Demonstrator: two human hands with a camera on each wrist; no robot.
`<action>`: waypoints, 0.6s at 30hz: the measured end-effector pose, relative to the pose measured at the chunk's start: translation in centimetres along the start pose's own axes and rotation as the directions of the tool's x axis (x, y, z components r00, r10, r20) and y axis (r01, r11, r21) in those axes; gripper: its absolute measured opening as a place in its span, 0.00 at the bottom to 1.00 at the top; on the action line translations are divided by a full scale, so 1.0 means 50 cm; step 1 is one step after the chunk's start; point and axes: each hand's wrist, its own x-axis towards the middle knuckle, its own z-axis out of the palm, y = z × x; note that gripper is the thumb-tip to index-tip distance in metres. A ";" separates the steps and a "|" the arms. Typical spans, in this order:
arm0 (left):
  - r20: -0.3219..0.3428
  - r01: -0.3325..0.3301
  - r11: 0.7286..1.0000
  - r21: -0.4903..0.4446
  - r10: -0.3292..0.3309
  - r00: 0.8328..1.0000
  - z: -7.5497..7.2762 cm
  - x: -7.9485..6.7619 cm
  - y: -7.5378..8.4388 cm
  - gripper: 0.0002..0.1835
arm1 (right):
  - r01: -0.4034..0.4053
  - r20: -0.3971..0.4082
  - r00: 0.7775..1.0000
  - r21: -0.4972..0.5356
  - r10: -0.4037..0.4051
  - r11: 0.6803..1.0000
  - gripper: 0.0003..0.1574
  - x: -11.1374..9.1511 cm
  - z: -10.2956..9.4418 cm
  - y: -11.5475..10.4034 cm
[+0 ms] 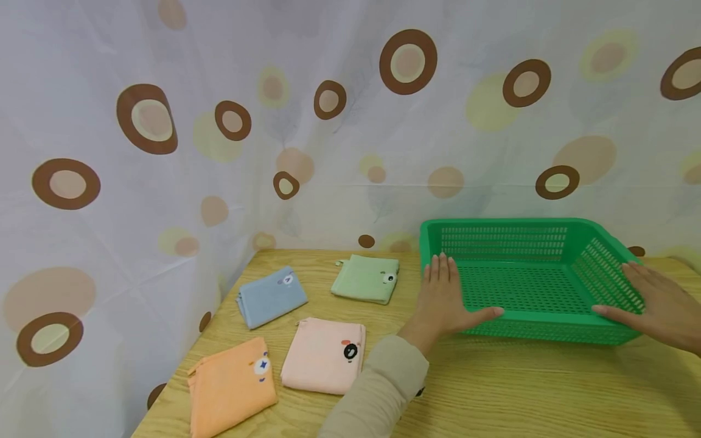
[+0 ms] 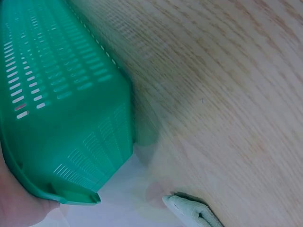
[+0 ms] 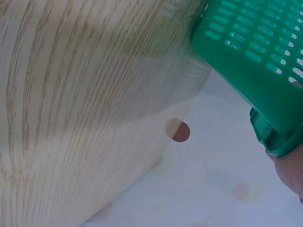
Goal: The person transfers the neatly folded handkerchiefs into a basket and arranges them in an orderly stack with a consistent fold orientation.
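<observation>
A green plastic basket with slotted walls stands on the table near the back right, nothing inside it. My left hand rests on its left front corner, fingers straight along the left rim and thumb spread over the front rim. At the opposite corner, my right hand lies on the right rim with its fingers extended and its thumb on the front rim. Both wrist views show the basket's outer wall close up, with only part of each hand at the rim.
Left of the basket lie folded towels: green, blue, pink and orange. A small dark-marked piece shows beside my left sleeve, mostly hidden. A patterned curtain hangs behind the wooden table.
</observation>
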 end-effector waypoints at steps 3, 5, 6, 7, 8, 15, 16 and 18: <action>0.004 0.004 1.000 0.012 -0.004 1.000 0.000 -0.001 -0.002 0.59 | -0.002 0.006 1.000 -0.011 0.002 1.000 0.63 0.002 0.004 0.000; 0.005 0.009 1.000 0.020 -0.009 1.000 -0.001 -0.001 -0.001 0.59 | -0.002 0.010 1.000 -0.011 0.002 1.000 0.64 0.002 0.005 0.001; 0.005 0.010 1.000 0.023 -0.011 1.000 -0.002 -0.001 -0.001 0.59 | 0.000 0.010 1.000 -0.008 0.000 1.000 0.64 0.002 0.006 0.002; 0.008 0.013 0.999 0.030 -0.013 1.000 -0.002 -0.001 -0.001 0.59 | 0.000 0.014 1.000 -0.006 0.000 1.000 0.64 0.002 0.006 0.003; 0.008 0.015 0.999 0.033 -0.015 1.000 -0.002 -0.001 0.000 0.59 | 0.000 0.017 1.000 -0.004 0.000 1.000 0.64 0.002 0.006 0.003; 0.007 0.032 0.998 0.056 -0.033 0.999 0.003 0.002 0.001 0.60 | -0.017 0.052 0.999 -0.003 0.017 1.000 0.65 0.002 0.005 0.003; 0.005 0.034 0.998 0.056 -0.034 0.999 0.003 0.002 0.001 0.60 | -0.019 0.053 0.998 -0.004 0.019 1.000 0.65 0.002 0.004 0.003; 0.002 0.037 0.998 0.059 -0.037 0.999 0.003 0.003 0.000 0.60 | -0.022 0.054 0.998 -0.009 0.023 1.000 0.65 0.003 0.002 0.001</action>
